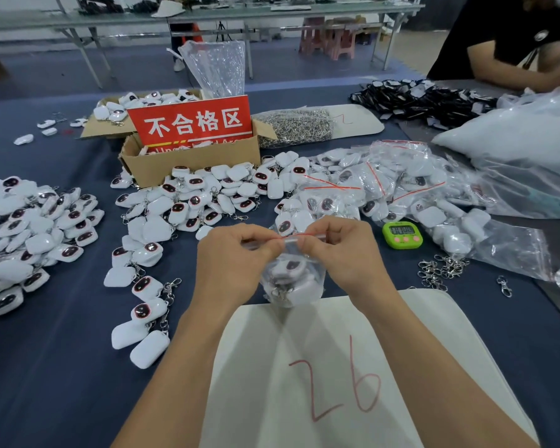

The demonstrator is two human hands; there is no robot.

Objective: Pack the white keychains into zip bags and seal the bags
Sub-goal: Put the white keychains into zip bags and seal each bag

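Observation:
A clear zip bag with white keychains inside hangs between my hands above the table's near middle. My left hand pinches the left part of its red-lined zip strip, and my right hand pinches the right part. Loose white keychains with dark faces lie heaped behind my hands, and a second heap fills the left side. Filled zip bags are piled at the right.
A white sheet marked "26" lies under my forearms. A cardboard box with a red sign stands at the back. A green timer and loose metal clasps lie to the right. Another person's arm rests at the far right.

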